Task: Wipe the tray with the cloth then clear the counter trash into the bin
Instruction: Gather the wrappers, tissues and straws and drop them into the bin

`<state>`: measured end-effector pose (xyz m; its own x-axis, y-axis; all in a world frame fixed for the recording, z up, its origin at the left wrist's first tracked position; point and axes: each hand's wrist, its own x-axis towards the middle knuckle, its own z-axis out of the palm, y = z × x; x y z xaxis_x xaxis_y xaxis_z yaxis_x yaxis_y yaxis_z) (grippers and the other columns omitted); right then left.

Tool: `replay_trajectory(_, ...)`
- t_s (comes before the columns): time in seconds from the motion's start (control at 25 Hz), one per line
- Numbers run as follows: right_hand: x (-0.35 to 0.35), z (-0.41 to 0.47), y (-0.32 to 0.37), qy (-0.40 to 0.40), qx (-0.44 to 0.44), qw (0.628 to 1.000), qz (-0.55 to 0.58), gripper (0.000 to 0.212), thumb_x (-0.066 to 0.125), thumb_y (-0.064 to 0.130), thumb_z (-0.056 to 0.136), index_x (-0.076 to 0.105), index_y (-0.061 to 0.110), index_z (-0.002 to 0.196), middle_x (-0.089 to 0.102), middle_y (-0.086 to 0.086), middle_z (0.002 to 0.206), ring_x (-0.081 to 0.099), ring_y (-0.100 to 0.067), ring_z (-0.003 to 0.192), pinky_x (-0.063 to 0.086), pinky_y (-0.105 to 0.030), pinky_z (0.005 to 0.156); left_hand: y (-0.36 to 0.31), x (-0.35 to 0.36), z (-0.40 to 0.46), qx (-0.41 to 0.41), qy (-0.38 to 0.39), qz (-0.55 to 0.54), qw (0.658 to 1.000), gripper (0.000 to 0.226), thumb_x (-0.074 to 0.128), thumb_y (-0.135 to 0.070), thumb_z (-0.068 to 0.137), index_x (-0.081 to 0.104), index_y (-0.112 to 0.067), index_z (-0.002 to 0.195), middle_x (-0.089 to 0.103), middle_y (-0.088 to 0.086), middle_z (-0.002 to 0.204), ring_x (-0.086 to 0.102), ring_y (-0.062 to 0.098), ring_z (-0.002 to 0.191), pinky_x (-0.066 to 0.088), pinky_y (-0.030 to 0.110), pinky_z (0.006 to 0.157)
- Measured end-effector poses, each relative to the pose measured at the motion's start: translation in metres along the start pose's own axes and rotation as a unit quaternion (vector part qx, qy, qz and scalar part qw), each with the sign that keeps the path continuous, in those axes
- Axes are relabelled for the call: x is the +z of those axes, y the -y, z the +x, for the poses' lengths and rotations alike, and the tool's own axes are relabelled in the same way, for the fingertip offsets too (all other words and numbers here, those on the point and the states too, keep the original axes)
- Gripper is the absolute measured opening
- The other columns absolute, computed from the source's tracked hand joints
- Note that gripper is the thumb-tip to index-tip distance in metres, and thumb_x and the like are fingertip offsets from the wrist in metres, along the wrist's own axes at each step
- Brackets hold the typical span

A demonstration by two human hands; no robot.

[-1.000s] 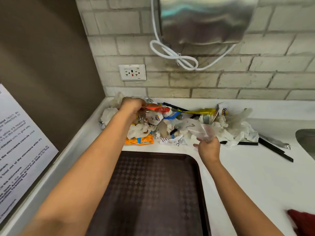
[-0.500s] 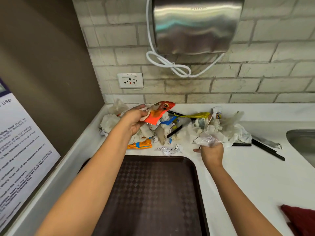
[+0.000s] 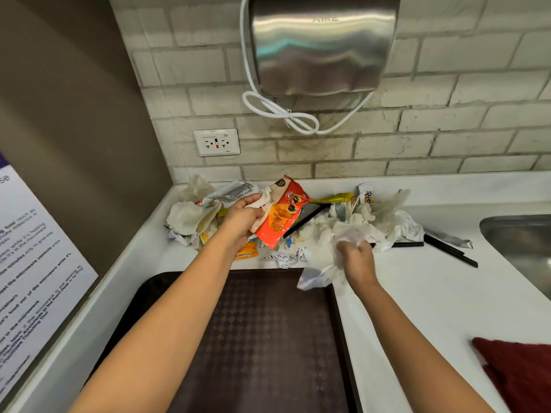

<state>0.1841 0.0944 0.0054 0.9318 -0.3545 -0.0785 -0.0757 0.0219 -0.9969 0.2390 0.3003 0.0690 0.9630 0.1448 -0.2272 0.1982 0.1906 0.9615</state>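
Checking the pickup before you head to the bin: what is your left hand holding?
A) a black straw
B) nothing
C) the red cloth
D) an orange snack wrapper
D: the left hand grips the orange wrapper lifted above the trash pile; the red cloth lies apart at lower right.

- Bright, even indoor light; soft shadows only.
- Streaky glare on the steel dryer (image 3: 323, 46).
- Wide-angle bending at the edges; right hand (image 3: 356, 259) slightly blurred.

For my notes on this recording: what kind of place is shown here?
Probably a shared pantry or break-room counter. A metal hand dryer hangs on the brick wall, a sink is set in the white counter, and a printed notice mentions a microwave.
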Motion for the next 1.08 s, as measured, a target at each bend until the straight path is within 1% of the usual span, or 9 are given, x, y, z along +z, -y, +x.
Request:
replay_trajectory(0.12, 0.015, 0.002, 0.004, 0.103, 0.068, 0.992, 0.001, 0.035, 0.056, 0.025, 0.087, 0.055, 0.001, 0.112, 0.061, -0.010, 0.101, 0.059, -0.026, 0.098, 0.046, -0.037, 0.088, 0.015, 0.017, -0.002, 0.010, 0.024, -0.023, 0.999, 0.042, 0.045, 0.015, 0.085, 0.055, -0.015, 0.112, 0.060, 0.013, 0.106, 0.060, 0.019, 0.071, 0.051, 0.029, 0.060)
replay_trajectory(0.2, 0.028, 0.003, 0.008, 0.168, 0.085, 0.981, 0.044, 0.029, 0.057, 0.026, 0.087, 0.064, 0.003, 0.104, 0.069, -0.012, 0.096, 0.065, -0.027, 0.092, 0.050, -0.036, 0.084, 0.027, 0.025, -0.001, 0.003, 0.030, -0.032, 0.999, 0.039, 0.046, 0.013, 0.086, 0.055, -0.017, 0.109, 0.060, 0.012, 0.109, 0.061, 0.018, 0.076, 0.052, 0.029, 0.061)
replay_trajectory(0.36, 0.047, 0.012, 0.009, 0.107, 0.105, 0.987, 0.057, 0.006, 0.066, 0.013, 0.079, 0.064, 0.009, 0.083, 0.067, -0.008, 0.076, 0.064, -0.023, 0.069, 0.052, -0.033, 0.071, 0.048, 0.031, 0.009, -0.008, -0.026, -0.042, 0.999, 0.024, 0.051, -0.003, 0.091, 0.058, -0.011, 0.112, 0.064, 0.009, 0.098, 0.062, 0.017, 0.075, 0.052, 0.033, 0.069)
replay_trajectory(0.48, 0.051, 0.017, 0.003, 0.080, 0.100, 0.991, 0.036, 0.008, 0.066, 0.008, 0.078, 0.059, 0.011, 0.076, 0.063, -0.005, 0.071, 0.061, -0.019, 0.064, 0.049, -0.029, 0.065, 0.059, 0.028, 0.017, -0.019, -0.067, -0.031, 0.997, 0.023, 0.050, -0.006, 0.093, 0.057, -0.003, 0.114, 0.062, 0.011, 0.096, 0.059, 0.018, 0.074, 0.051, 0.035, 0.075)
replay_trajectory(0.6, 0.054, 0.019, -0.003, 0.090, 0.110, 0.989, 0.034, 0.017, 0.065, 0.010, 0.077, 0.062, 0.001, 0.091, 0.065, -0.013, 0.081, 0.063, -0.026, 0.073, 0.051, -0.034, 0.070, 0.062, 0.028, 0.019, 0.024, -0.083, -0.026, 0.996, 0.018, 0.051, -0.006, 0.093, 0.058, -0.004, 0.109, 0.062, 0.010, 0.095, 0.058, 0.017, 0.074, 0.049, 0.030, 0.071)
replay_trajectory(0.8, 0.053, 0.022, -0.004, 0.175, 0.174, 0.959, 0.138, 0.034, 0.063, 0.022, 0.079, 0.065, 0.004, 0.108, 0.068, -0.017, 0.096, 0.065, -0.029, 0.085, 0.050, -0.036, 0.081, 0.067, 0.029, 0.017, 0.167, -0.069, 0.154, 0.971, 0.013, 0.054, -0.005, 0.091, 0.060, -0.011, 0.100, 0.062, 0.004, 0.099, 0.060, 0.021, 0.094, 0.050, 0.033, 0.084)
replay_trajectory(0.92, 0.049, 0.028, -0.006, 0.180, 0.185, 0.954, 0.152, 0.032, 0.066, 0.022, 0.080, 0.064, 0.005, 0.106, 0.068, -0.016, 0.094, 0.065, -0.028, 0.082, 0.052, -0.036, 0.078, 0.068, 0.027, 0.018, 0.216, -0.080, 0.196, 0.953, 0.011, 0.056, -0.005, 0.089, 0.060, -0.012, 0.096, 0.063, 0.005, 0.098, 0.060, 0.018, 0.088, 0.050, 0.030, 0.077)
replay_trajectory(1.0, 0.050, 0.029, -0.008, 0.161, 0.170, 0.963, 0.132, 0.020, 0.068, 0.012, 0.076, 0.066, 0.006, 0.096, 0.068, -0.013, 0.084, 0.066, -0.023, 0.069, 0.053, -0.029, 0.064, 0.070, 0.029, 0.016, 0.210, -0.021, 0.191, 0.959, 0.013, 0.056, -0.004, 0.089, 0.059, -0.017, 0.090, 0.062, 0.004, 0.094, 0.059, 0.014, 0.080, 0.050, 0.025, 0.070)
replay_trajectory(1.08, 0.052, 0.029, -0.009, 0.123, 0.151, 0.972, 0.135, 0.013, 0.065, -0.001, 0.073, 0.066, 0.008, 0.082, 0.068, -0.010, 0.075, 0.066, -0.022, 0.063, 0.055, -0.032, 0.064, 0.071, 0.034, 0.014, 0.181, 0.003, 0.164, 0.970, 0.013, 0.054, -0.007, 0.091, 0.059, -0.018, 0.092, 0.063, 0.007, 0.094, 0.057, 0.010, 0.075, 0.048, 0.019, 0.063)
